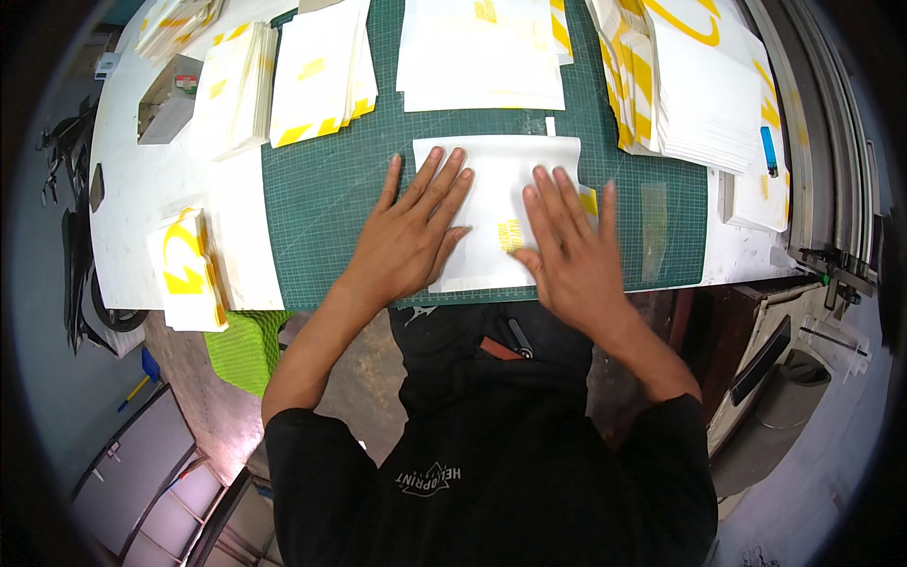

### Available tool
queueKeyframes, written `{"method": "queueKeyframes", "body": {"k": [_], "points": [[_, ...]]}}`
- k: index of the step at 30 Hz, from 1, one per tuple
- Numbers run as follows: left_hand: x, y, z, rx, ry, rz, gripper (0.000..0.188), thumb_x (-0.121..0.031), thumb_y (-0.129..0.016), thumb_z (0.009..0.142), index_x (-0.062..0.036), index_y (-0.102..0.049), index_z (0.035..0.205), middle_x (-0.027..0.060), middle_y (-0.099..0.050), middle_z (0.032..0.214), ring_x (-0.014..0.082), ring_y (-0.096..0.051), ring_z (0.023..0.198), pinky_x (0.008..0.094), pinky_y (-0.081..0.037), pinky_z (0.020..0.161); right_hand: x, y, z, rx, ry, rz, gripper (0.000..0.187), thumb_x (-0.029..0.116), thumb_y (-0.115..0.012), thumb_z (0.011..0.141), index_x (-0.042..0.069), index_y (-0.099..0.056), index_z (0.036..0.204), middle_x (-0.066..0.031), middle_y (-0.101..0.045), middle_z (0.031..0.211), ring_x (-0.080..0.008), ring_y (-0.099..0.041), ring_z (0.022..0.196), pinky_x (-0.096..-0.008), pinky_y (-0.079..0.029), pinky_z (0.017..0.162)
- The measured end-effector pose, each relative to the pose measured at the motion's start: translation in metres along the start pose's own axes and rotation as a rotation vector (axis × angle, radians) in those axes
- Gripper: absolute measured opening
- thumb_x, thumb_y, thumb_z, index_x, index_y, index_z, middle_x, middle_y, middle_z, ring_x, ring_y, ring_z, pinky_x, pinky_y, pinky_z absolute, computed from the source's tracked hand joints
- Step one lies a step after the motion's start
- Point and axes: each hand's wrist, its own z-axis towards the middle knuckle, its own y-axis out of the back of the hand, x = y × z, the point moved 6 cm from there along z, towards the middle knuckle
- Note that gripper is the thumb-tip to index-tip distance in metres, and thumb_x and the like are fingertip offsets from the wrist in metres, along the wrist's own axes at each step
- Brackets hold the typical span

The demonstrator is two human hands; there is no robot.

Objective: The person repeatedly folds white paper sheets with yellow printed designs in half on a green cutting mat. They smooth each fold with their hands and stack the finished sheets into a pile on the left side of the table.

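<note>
A white paper sheet with yellow print [491,189] lies on the green cutting mat [321,227] right in front of me, its far edge slightly curled. My left hand [406,227] rests flat on its left part, fingers spread, the outer fingers reaching past the left edge. On the right part lies my right hand [572,250], palm down with the fingers stretched out; its little finger reaches over the mat. A yellow-printed edge [589,201] shows beside the sheet's right side. Neither hand grips anything.
White-and-yellow paper stacks stand at the far left [231,94], far middle [482,57] and far right [704,94]. A folded bundle [189,269] overhangs the table's near left edge. A grey box [170,104] stands left; a blue lighter [769,151] lies right, near metal rails [803,123].
</note>
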Motion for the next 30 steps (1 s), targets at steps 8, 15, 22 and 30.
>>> {"method": "queueKeyframes", "body": {"k": [8,15,22,30], "points": [[-0.018,0.005,-0.001,-0.039,0.031,0.007,0.066,-0.018,-0.061,0.102,-0.0019,-0.038,0.161,0.0189,-0.031,0.172,0.0394,-0.025,0.16,0.0663,-0.014,0.127,0.012,-0.028,-0.017,0.101,0.007,0.176,0.088,0.068,-0.043,0.101,0.001,-0.043,0.158,-0.0205,-0.031,0.17,-0.0378,-0.022,0.161,-0.0686,-0.015,0.126],[-0.056,-0.012,-0.013,0.03,-0.007,-0.162,0.067,-0.021,-0.061,0.102,-0.0004,-0.037,0.161,0.0202,-0.031,0.171,0.0414,-0.027,0.159,0.0642,-0.017,0.128,0.0,-0.021,-0.015,0.091,0.044,0.151,0.065,0.037,-0.061,0.103,0.001,-0.046,0.155,-0.0164,-0.035,0.169,-0.0359,-0.028,0.159,-0.0707,-0.017,0.125],[-0.04,-0.007,-0.032,0.074,0.049,-0.047,0.067,-0.029,-0.057,0.105,-0.0041,-0.036,0.163,0.0182,-0.027,0.173,0.0396,-0.02,0.162,0.0691,-0.009,0.127,-0.034,-0.011,-0.037,0.092,0.017,0.108,0.056,0.026,-0.064,0.102,0.004,-0.051,0.152,-0.0114,-0.036,0.17,-0.0337,-0.026,0.16,-0.0792,-0.013,0.121],[-0.051,-0.008,-0.038,0.121,0.084,0.05,0.067,-0.025,-0.056,0.103,0.0,-0.036,0.162,0.0225,-0.026,0.172,0.0425,-0.019,0.161,0.0691,-0.01,0.127,-0.017,-0.005,-0.039,0.058,-0.023,0.028,0.058,0.009,-0.065,0.094,0.003,-0.053,0.15,-0.015,-0.036,0.169,-0.034,-0.027,0.16,-0.0784,-0.014,0.121]]}}
